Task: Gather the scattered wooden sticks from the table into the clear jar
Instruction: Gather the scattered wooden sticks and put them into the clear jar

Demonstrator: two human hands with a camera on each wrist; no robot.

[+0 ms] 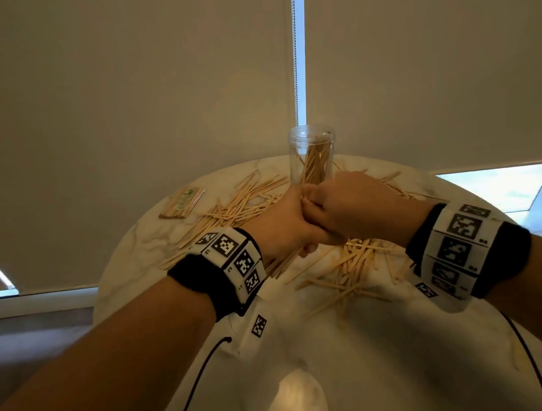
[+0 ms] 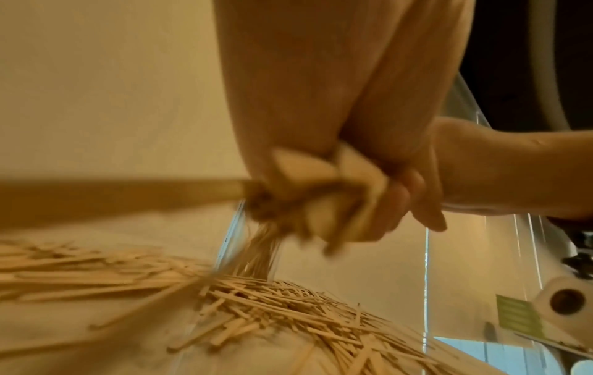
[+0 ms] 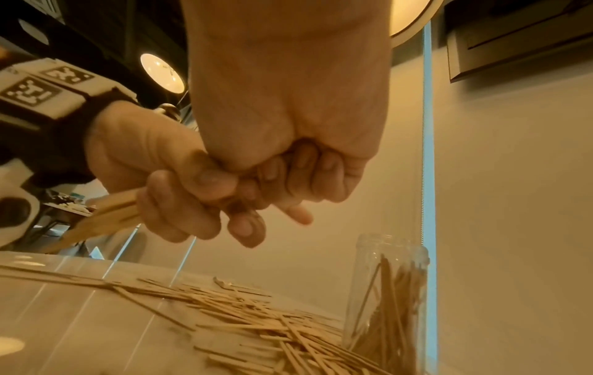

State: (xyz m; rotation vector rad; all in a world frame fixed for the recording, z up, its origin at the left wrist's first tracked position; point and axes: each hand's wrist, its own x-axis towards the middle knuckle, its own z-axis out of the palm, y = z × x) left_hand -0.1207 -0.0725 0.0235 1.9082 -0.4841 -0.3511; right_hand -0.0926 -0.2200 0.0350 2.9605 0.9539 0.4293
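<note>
Sticks (image 1: 349,267), pale, thin, flat; both hands' fingers (image 3: 179,203) curled round a bundle (image 3: 106,215).

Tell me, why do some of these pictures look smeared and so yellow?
Head view: dim and warm, with daylight glaring through the blind gap above the clear jar. Left wrist view: motion blur smears the bundle of sticks in the left hand. Right wrist view: sharper; a ceiling lamp glares behind the right hand.
</note>
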